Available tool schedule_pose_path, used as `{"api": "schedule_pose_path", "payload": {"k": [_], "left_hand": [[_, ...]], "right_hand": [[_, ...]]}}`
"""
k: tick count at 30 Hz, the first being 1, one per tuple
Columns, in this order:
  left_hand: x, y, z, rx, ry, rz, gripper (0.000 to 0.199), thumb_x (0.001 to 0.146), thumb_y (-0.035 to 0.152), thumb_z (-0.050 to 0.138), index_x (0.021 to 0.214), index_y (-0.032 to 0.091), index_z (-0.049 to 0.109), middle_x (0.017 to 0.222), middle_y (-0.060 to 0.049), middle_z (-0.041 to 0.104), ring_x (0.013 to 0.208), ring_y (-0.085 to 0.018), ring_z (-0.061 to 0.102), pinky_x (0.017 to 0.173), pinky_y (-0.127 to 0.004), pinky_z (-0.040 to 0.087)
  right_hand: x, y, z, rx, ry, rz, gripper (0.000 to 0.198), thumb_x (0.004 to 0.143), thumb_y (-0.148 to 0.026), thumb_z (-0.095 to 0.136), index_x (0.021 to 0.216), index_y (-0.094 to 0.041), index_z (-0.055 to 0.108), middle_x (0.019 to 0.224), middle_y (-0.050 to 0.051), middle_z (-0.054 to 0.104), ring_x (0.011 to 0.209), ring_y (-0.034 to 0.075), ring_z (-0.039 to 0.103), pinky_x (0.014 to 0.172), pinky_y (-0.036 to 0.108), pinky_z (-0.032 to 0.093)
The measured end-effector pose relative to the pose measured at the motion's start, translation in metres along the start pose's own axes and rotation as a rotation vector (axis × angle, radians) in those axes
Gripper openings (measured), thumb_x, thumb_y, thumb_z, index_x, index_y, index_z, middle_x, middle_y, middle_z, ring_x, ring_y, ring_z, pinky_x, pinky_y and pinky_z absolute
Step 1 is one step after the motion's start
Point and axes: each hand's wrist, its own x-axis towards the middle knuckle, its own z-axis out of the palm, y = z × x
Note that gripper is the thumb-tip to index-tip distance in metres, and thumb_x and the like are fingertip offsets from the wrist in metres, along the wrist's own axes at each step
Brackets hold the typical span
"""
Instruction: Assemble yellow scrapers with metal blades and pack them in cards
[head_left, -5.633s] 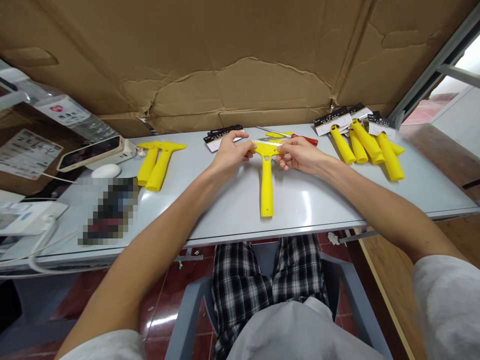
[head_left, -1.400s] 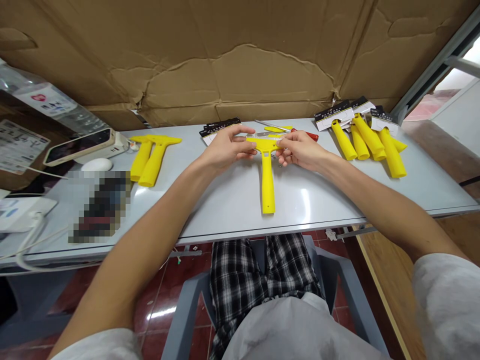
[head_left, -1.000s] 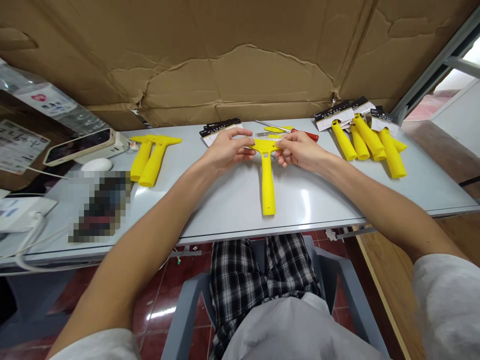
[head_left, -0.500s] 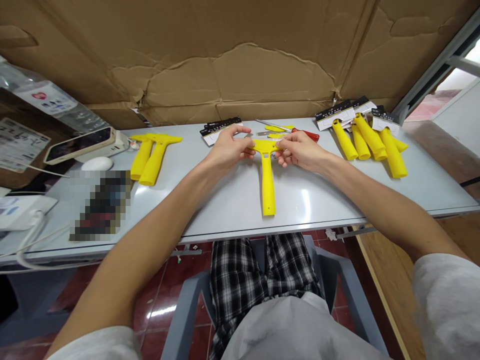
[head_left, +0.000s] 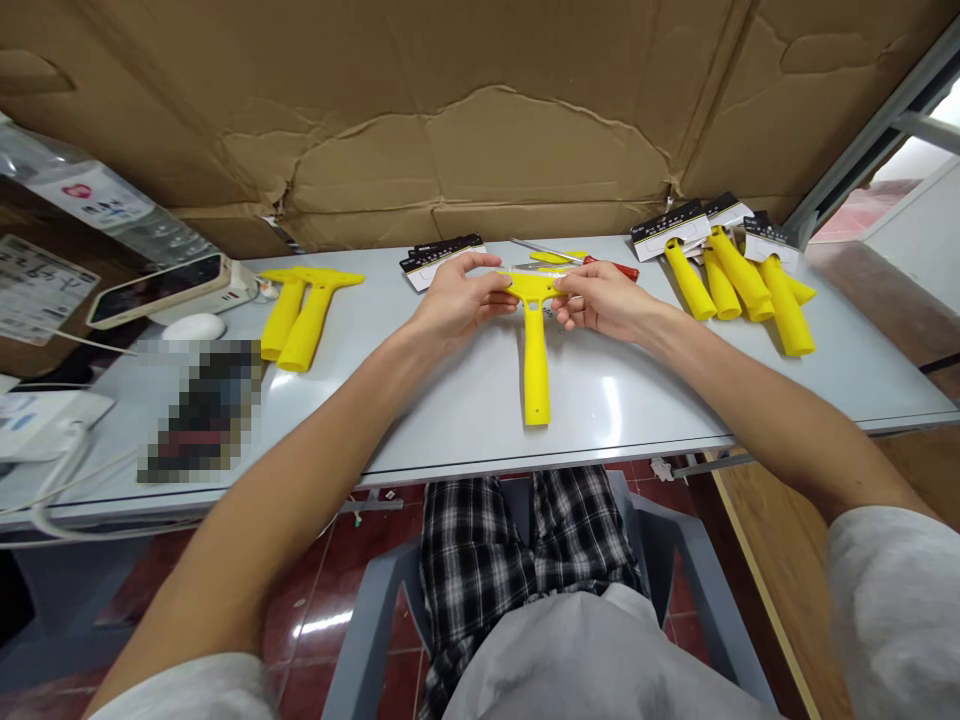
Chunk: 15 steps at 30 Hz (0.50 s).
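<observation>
Between my two hands is a yellow T-shaped scraper (head_left: 535, 355), its handle pointing toward me. My left hand (head_left: 466, 298) pinches the left end of its head, thumb on top. The right end of the head is gripped by my right hand (head_left: 600, 300), thumb and fingers closed on it. A thin pale strip, perhaps a blade, shows along the head's far edge. Just beyond lie a red-handled screwdriver (head_left: 624, 270) and a small yellow piece (head_left: 559, 258). Black and white cards (head_left: 442, 262) lie behind my left hand. Tiny parts near my right fingers are too small to name.
Two yellow scraper handles (head_left: 307, 315) lie at the left, near a white mouse (head_left: 193, 328), a phone (head_left: 161, 290) and a pixelated patch. Several carded yellow scrapers (head_left: 739, 270) are piled at the right. Cardboard (head_left: 480, 120) stands behind the table (head_left: 660, 400).
The scraper has tilted and shifted slightly away from me, and the pale strip along its head's far edge now shows. Both hands keep their hold.
</observation>
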Motion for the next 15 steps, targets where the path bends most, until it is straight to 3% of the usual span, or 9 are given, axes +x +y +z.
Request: {"api": "schedule_pose_path", "payload": {"k": [6, 9, 15], "left_hand": [[-0.0066, 0.0013, 0.003, 0.059, 0.029, 0.123, 0.047, 0.076, 0.017, 0.078, 0.116, 0.026, 0.054, 0.084, 0.002, 0.073, 0.069, -0.017, 0.074, 0.086, -0.042, 0.065], [-0.009, 0.002, 0.0041, 0.092, 0.028, 0.154, 0.046, 0.077, 0.017, 0.075, 0.116, 0.027, 0.053, 0.086, 0.002, 0.072, 0.067, -0.016, 0.074, 0.085, -0.042, 0.066], [-0.0024, -0.0036, 0.0049, 0.103, 0.043, 0.158, 0.046, 0.077, 0.019, 0.075, 0.115, 0.028, 0.05, 0.086, 0.001, 0.071, 0.074, -0.018, 0.075, 0.082, -0.039, 0.064]], "right_hand": [[0.0005, -0.0017, -0.0004, -0.013, 0.036, 0.064, 0.019, 0.102, -0.032, 0.061, 0.111, -0.015, 0.061, 0.079, 0.004, 0.069, 0.055, 0.009, 0.062, 0.051, 0.022, 0.054], [-0.001, -0.0021, -0.0004, -0.096, -0.019, 0.128, 0.028, 0.103, -0.043, 0.059, 0.111, -0.016, 0.062, 0.074, 0.003, 0.066, 0.05, 0.011, 0.06, 0.044, 0.024, 0.048], [-0.0011, 0.0035, -0.0011, -0.104, -0.102, 0.055, 0.023, 0.107, -0.034, 0.054, 0.108, -0.013, 0.062, 0.072, 0.003, 0.063, 0.05, 0.009, 0.059, 0.046, 0.022, 0.046]]}}
